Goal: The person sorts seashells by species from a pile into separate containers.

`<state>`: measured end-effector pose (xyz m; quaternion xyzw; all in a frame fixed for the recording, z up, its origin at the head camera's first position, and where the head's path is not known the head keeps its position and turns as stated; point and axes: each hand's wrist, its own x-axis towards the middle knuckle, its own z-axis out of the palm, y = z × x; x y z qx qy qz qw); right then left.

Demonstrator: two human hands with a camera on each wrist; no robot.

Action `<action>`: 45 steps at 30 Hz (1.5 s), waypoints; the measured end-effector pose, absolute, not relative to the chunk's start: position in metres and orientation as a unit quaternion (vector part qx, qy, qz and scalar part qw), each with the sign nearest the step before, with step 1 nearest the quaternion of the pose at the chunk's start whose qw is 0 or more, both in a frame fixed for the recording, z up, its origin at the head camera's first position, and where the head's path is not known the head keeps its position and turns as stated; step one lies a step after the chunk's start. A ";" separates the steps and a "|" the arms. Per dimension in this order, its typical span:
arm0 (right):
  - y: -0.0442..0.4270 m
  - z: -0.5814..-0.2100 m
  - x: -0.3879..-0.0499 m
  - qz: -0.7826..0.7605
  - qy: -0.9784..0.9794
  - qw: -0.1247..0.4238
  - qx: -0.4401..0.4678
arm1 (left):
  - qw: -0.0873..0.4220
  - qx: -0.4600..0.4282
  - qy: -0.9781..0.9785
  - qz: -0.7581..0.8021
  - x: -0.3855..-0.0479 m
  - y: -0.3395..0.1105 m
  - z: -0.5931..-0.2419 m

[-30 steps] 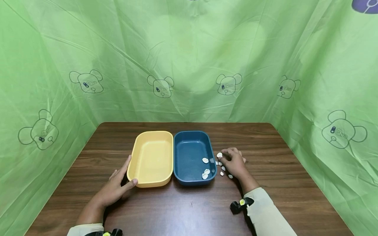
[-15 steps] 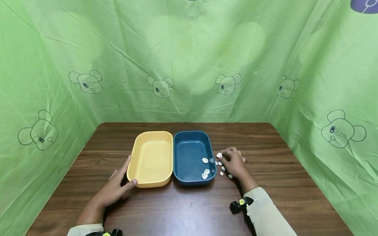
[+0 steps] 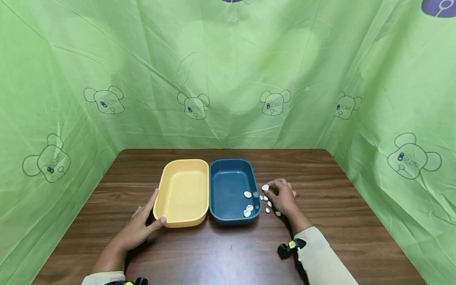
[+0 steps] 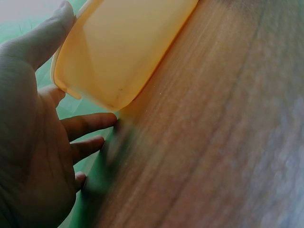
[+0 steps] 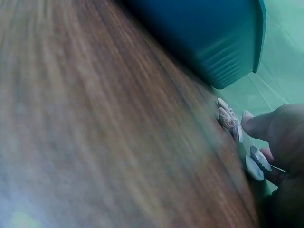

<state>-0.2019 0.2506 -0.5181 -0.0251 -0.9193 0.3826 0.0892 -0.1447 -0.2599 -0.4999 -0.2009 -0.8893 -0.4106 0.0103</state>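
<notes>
My left hand [image 3: 137,227] rests on the left side and near corner of a yellow tub [image 3: 181,221], its fingers fairly straight and spread in the left wrist view. To the right of a blue tub [image 3: 228,170], my right hand [image 3: 283,198] pinches a white seashell [image 3: 265,187] with thumb and index finger, just above the table. Several small seashells [image 5: 227,118] lie under and beside the hand; ridges show on them in the right wrist view. In the blue tub lie a few more white shells [image 3: 247,194]. The other right fingers are partly hidden.
The two tubs stand side by side on a dark wooden table [image 3: 228,253]. Green curtains [image 3: 228,71] with mouse-head drawings enclose the table at the back and both sides.
</notes>
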 end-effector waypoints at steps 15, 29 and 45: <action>0.243 -0.512 -0.200 0.475 -0.861 0.181 -0.022 | 0.012 -0.199 -0.889 -0.413 -0.143 -0.260 -0.501; 0.229 -0.489 -0.190 0.532 -0.802 0.270 0.020 | 0.010 -0.200 -0.890 -0.410 -0.145 -0.260 -0.501; 0.204 -0.468 -0.173 0.550 -0.798 0.227 0.094 | 0.009 -0.199 -0.889 -0.412 -0.145 -0.259 -0.499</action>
